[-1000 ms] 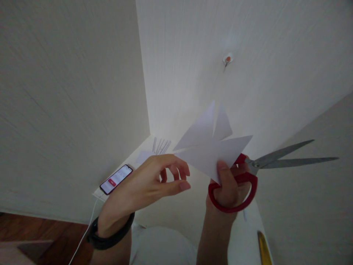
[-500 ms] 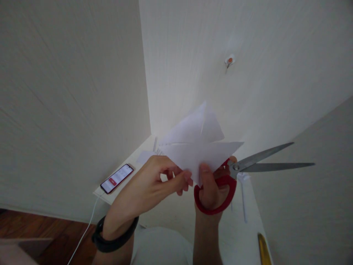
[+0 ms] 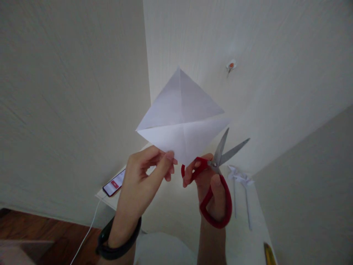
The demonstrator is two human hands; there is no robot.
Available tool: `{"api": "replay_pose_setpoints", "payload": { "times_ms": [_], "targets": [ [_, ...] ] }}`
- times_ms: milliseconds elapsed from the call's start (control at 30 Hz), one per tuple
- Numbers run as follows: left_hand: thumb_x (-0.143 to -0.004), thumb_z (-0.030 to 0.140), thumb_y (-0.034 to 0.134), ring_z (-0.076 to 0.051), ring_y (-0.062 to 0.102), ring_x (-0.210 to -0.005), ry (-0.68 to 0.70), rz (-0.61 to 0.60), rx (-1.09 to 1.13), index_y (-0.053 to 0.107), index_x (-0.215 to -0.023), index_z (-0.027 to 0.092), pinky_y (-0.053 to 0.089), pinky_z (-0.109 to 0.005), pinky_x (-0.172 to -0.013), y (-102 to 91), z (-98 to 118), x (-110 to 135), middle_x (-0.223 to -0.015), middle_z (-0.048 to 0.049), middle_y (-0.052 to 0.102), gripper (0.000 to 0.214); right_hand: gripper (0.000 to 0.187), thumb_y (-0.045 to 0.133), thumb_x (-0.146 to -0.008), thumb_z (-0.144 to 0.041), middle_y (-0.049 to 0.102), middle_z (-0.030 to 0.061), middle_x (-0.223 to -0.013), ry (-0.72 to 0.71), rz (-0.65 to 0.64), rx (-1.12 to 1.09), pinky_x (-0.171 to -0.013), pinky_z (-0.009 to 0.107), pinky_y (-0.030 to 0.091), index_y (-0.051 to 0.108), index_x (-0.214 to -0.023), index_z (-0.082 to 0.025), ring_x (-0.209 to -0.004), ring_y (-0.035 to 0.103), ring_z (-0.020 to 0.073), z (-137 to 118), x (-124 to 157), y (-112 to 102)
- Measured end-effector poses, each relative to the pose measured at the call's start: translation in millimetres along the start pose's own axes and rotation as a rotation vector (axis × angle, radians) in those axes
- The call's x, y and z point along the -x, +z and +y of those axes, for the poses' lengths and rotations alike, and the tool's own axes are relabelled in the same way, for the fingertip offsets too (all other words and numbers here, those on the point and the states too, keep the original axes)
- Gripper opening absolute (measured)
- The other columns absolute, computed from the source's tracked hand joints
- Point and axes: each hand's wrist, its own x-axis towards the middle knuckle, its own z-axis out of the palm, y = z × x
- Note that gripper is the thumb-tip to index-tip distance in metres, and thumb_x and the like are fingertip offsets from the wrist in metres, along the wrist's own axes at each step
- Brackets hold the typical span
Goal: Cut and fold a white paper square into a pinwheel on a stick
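Observation:
A square of white paper, turned like a diamond, is creased across its middle and from top to bottom. A slit shows at its right corner along the crease. My left hand pinches its lower left edge between thumb and fingers. In my right hand are red-handled scissors, my thumb through one loop and fingers in the other. Their blades stand apart, pointing up and right, close beside the paper's right side.
A phone with a lit screen and a white cable lies on the white table at left. Folded white paper pieces on thin sticks lie at right, near a yellow object. A hook is on the wall.
The paper has moved up and left and opened out flatter. My right hand has come off the paper, and the scissors have turned from pointing right to pointing up and right.

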Motion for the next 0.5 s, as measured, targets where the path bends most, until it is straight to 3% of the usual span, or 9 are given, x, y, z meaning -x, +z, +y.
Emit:
{"api": "replay_pose_setpoints", "payload": {
  "times_ms": [167, 367, 500],
  "targets": [
    [-0.089, 0.024, 0.057, -0.010, 0.052, -0.046, -0.004, 0.151, 0.005, 0.055, -0.058, 0.020, 0.041, -0.021, -0.045, 5.1, -3.8, 3.4, -0.050, 0.0035, 0.056, 0.032, 0.050, 0.044, -0.085, -0.074, 0.051, -0.0002, -0.076, 0.065, -0.205, 0.050, -0.059, 0.031, 0.041, 0.049, -0.097, -0.025, -0.064, 0.048, 0.0162, 5.3, 2.9, -5.7],
    [-0.092, 0.021, 0.055, -0.007, 0.051, -0.047, 0.019, 0.217, 0.098, 0.053, -0.060, 0.020, 0.041, -0.017, -0.045, 9.6, -6.4, 6.1, -0.052, 0.0053, 0.054, 0.032, 0.065, 0.046, -0.075, -0.083, 0.059, 0.0049, -0.096, 0.192, -0.496, 0.200, -0.079, 0.035, 0.046, 0.047, -0.101, -0.024, -0.081, 0.055, 0.0188, 4.8, 8.5, -7.3],
    [-0.092, 0.020, 0.056, -0.006, 0.052, -0.047, 0.034, 0.274, 0.078, 0.053, -0.060, 0.020, 0.042, -0.016, -0.045, 10.7, -5.5, 7.5, -0.052, 0.0059, 0.054, 0.032, 0.065, 0.046, -0.075, -0.083, 0.057, 0.0042, -0.094, 0.224, -0.555, 0.126, -0.076, 0.033, 0.047, 0.047, -0.099, -0.023, -0.080, 0.055, 0.0182, 4.9, 9.7, -4.8]
  ]
}}
